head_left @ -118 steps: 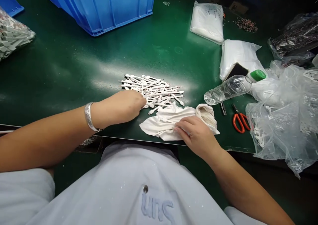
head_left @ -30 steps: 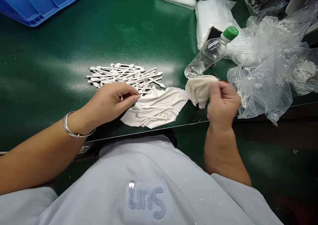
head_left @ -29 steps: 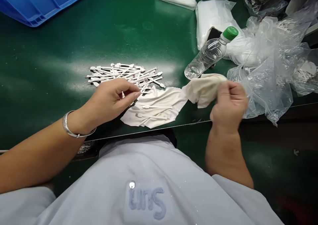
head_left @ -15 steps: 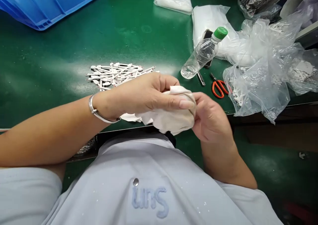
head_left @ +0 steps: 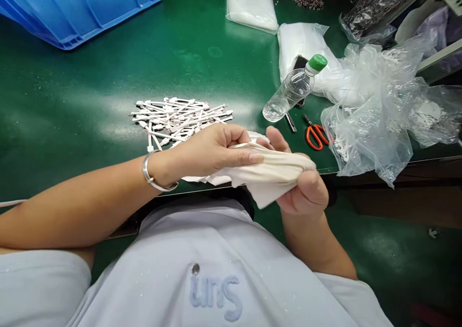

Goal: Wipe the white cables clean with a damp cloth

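A white cloth (head_left: 270, 173) is stretched between my two hands above the table's front edge. My left hand (head_left: 220, 149) pinches it from the left, thumb on top. On the other side, my right hand (head_left: 306, 187) grips the cloth's right end between thumb and fingers. Part of the fabric hangs down in a point between the hands, and more white material lies below my left wrist. Just beyond my left hand is a pile of white connector pieces with short leads (head_left: 180, 118).
A clear bottle with a green cap (head_left: 292, 89) lies beyond my right hand, near orange-handled pliers (head_left: 315, 135). Plastic bags (head_left: 375, 125) cover the right side of the green table (head_left: 108, 77). A blue bin (head_left: 104, 5) stands at the back left.
The cloth was bunched up and is now pulled out longer between the hands. My right hand has turned and now grips its right end. The view has shifted slightly.
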The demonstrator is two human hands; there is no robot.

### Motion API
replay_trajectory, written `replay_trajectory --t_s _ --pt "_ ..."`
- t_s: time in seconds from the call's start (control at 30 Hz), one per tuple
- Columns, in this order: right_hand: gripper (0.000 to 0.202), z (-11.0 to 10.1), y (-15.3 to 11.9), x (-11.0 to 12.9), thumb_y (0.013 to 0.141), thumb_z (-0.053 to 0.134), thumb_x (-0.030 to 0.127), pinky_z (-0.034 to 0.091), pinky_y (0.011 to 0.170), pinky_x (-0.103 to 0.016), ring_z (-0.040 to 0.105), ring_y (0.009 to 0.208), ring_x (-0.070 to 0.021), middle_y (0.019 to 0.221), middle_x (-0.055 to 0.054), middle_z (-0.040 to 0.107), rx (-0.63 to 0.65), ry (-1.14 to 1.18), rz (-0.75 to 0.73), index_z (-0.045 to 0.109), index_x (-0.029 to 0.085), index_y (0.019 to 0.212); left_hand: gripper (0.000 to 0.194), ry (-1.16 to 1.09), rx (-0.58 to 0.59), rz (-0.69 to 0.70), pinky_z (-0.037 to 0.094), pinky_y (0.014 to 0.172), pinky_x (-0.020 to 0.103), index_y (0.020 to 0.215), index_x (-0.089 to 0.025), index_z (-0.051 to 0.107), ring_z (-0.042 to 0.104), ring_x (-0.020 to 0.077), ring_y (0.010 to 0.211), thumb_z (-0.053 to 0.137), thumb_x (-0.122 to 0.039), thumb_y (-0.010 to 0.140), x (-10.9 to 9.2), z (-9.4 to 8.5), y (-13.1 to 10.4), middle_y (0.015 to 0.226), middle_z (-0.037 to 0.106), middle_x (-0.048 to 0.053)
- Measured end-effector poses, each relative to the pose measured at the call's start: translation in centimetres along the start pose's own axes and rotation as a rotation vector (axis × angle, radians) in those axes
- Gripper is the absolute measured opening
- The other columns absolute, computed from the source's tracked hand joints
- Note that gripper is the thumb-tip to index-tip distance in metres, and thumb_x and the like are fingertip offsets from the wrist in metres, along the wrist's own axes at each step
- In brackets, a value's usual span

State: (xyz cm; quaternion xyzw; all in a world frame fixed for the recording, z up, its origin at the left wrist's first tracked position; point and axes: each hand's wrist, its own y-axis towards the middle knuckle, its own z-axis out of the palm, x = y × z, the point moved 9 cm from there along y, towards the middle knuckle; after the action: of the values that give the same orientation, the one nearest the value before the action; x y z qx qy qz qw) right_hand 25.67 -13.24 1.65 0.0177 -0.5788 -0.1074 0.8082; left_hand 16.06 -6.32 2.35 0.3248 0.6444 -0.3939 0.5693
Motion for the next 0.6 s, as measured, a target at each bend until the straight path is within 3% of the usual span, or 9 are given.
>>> replay_trajectory --t_s 0.07,0.13,0.2,0.27,0.33,0.37,0.43,0.5,0.6 --pt "0.041 0.4 0.2 -0.4 0.074 0.066 0.059 0.048 0.094 -0.047 0.059 0.111 -0.0259 0.121 -0.002 0.063 0.011 0.036 0.034 0.067 0.033 0.105 0.03 0.066 -0.054 0.045 0.025 0.045 0.018 0.068 -0.015 0.049 0.037 0.0041 0.047 0.065 -0.038 0.08 0.2 0.3 0.1 0.055 0.043 -0.006" --pt "0.038 0.4 0.6 -0.7 0.075 0.065 0.06 0.053 0.078 -0.039 0.065 0.086 -0.0206 0.097 -0.002 0.067 -0.019 0.009 0.081 0.065 0.03 0.099 0.025 0.162 -0.089 0.103 0.026 0.046 0.019 0.069 -0.015 0.052 0.037 0.0048 0.05 0.06 -0.034 0.083 0.3 0.6 0.2 0.057 0.043 -0.006" --pt "0.032 -0.4 1.4 -0.2 0.077 0.064 0.059 0.049 0.057 -0.03 0.056 0.058 -0.0135 0.071 0.003 0.059 -0.08 -0.056 0.07 0.06 0.028 0.087 0.019 0.263 -0.109 0.169 0.03 0.05 0.019 0.072 -0.015 0.055 0.04 0.0061 0.054 0.057 -0.03 0.083 0.2 0.6 0.2 0.06 0.047 -0.005" --pt "0.028 -2.3 2.9 1.8 0.08 0.065 0.052 0.04 0.046 -0.025 0.042 0.046 -0.0097 0.06 0.006 0.047 -0.2 -0.173 -0.057 0.054 0.026 0.08 0.017 0.337 -0.159 0.222 0.034 0.053 0.02 0.074 -0.015 0.057 0.043 0.0075 0.057 0.057 -0.029 0.083 -0.1 -0.2 0.0 0.062 0.051 -0.004" --pt "0.021 -5.2 4.5 5.6 0.081 0.068 0.037 0.039 0.05 -0.024 0.043 0.05 -0.0095 0.061 0.007 0.045 -0.411 -0.384 -0.313 0.051 0.025 0.08 0.017 0.378 -0.263 0.236 0.036 0.054 0.021 0.075 -0.015 0.058 0.044 0.0084 0.057 0.057 -0.03 0.083 -0.8 -1.9 -0.5 0.063 0.053 -0.002" --pt "0.021 -6.8 4.5 8.4 0.079 0.07 0.03 0.04 0.055 -0.024 0.044 0.054 -0.0089 0.063 0.007 0.044 -0.585 -0.514 -0.544 0.051 0.023 0.077 0.017 0.388 -0.316 0.23 0.036 0.053 0.021 0.076 -0.014 0.059 0.044 0.0085 0.056 0.057 -0.03 0.083 -1.1 -2.9 -0.7 0.063 0.053 -0.002" --pt "0.023 -7.9 6.2 11.5 0.081 0.067 0.022 0.043 0.07 -0.028 0.048 0.065 -0.0101 0.066 0.005 0.044 -0.713 -0.884 -0.755 0.047 0.021 0.069 0.018 0.396 -0.392 0.21 0.034 0.05 0.021 0.077 -0.014 0.06 0.042 0.0083 0.054 0.058 -0.031 0.083 -1.8 -4.6 -1.3 0.061 0.052 -0.002" --pt "0.023 -8.8 9.4 12.7 0.082 0.065 0.023 0.041 0.077 -0.033 0.049 0.069 -0.0113 0.068 0.003 0.049 -0.694 -1.161 -0.752 0.047 0.021 0.068 0.019 0.411 -0.44 0.194 0.032 0.048 0.021 0.077 -0.014 0.06 0.04 0.0079 0.052 0.058 -0.032 0.084 -2.2 -5.9 -1.9 0.06 0.051 -0.002" --pt "0.029 -9.9 13.2 12.3 0.067 0.077 0.028 0.037 0.084 -0.037 0.055 0.086 -0.0157 0.08 -0.001 0.059 -0.585 -1.325 -0.598 0.05 0.018 0.065 0.019 0.482 -0.464 0.18 0.034 0.049 0.021 0.075 -0.014 0.062 0.043 0.0081 0.053 0.06 -0.032 0.082 -1.9 -6.9 -2.6 0.06 0.053 -0.002"
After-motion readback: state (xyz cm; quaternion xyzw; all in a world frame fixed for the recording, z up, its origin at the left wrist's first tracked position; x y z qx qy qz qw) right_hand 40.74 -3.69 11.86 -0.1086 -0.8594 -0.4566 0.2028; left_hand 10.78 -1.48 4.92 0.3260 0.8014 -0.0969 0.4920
